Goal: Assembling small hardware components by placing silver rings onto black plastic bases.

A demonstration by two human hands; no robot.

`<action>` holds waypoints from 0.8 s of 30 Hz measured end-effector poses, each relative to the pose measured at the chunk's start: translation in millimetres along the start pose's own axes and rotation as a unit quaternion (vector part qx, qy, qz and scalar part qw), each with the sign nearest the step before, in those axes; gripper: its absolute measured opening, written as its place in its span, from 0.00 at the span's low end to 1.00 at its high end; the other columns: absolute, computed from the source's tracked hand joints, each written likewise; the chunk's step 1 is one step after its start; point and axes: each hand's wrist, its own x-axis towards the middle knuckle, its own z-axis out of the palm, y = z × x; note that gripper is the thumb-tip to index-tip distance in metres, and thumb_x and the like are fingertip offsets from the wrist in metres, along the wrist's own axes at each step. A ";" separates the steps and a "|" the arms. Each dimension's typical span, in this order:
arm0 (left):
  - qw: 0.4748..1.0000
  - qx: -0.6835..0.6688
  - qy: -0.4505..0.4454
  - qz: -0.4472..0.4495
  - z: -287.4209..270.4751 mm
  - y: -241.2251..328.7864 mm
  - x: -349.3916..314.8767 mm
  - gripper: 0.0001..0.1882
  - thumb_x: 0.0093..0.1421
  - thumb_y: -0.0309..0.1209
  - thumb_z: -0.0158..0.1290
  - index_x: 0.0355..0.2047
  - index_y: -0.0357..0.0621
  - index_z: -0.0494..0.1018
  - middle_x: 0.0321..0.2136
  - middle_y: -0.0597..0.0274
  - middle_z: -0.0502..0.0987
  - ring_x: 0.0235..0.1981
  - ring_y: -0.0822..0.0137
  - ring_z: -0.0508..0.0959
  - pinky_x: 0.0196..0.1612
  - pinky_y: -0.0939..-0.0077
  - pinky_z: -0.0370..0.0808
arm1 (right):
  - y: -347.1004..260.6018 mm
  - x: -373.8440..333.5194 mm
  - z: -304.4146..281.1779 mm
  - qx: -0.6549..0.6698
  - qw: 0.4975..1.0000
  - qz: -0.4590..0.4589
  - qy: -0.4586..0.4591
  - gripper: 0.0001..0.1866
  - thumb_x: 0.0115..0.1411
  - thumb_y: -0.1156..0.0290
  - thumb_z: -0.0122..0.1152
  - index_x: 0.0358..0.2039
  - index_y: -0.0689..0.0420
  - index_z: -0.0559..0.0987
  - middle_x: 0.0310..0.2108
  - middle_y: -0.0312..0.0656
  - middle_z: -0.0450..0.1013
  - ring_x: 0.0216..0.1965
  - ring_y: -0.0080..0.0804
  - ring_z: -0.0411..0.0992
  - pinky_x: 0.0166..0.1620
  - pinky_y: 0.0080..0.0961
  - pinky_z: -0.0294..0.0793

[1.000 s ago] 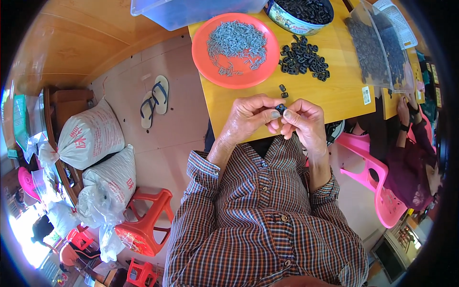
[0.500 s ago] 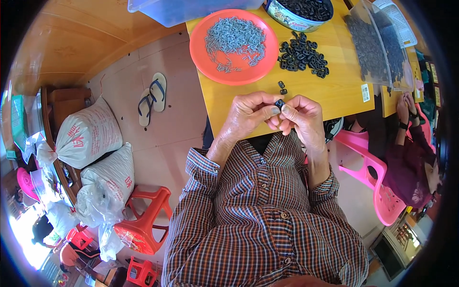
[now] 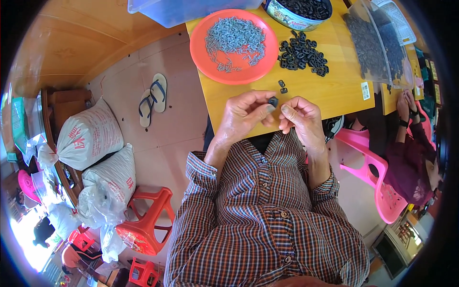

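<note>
Between the thumb and index finger of my left hand (image 3: 246, 115) is a small black plastic part (image 3: 273, 101), held over the table's near edge. My right hand (image 3: 303, 119) is just to the right, apart from it, thumb and fingers pinched together; whatever they may hold is too small to make out. Two black parts (image 3: 282, 86) lie on the table just beyond my hands. Farther off is a loose pile of similar black parts (image 3: 301, 53). A round orange plate (image 3: 201, 57) holds a heap of small grey metal pins (image 3: 236, 38).
A round tin (image 3: 291, 21) of black pieces and a clear plastic box (image 3: 370, 52) of dark parts stand on the yellow table (image 3: 342, 95). A blue-tinted bin (image 3: 177, 12) is at the back left. Another person's hands (image 3: 406, 103) are at the far right, beside a pink chair (image 3: 366, 153).
My hands have moved apart. The black part, pinched by both before, is now in my left hand only, slightly farther left.
</note>
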 end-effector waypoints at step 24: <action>0.862 0.484 0.050 0.145 -7.5 0.0 -8.8 0.13 0.50 0.24 0.60 0.37 0.36 0.76 0.32 0.54 0.73 0.27 0.59 0.77 0.30 0.69 0.74 | 20.5 24.8 -11.9 -0.449 0.838 -0.251 0.182 0.08 0.51 0.81 0.63 0.34 0.62 0.79 0.27 0.42 0.70 0.24 0.26 0.72 0.28 0.20 0.71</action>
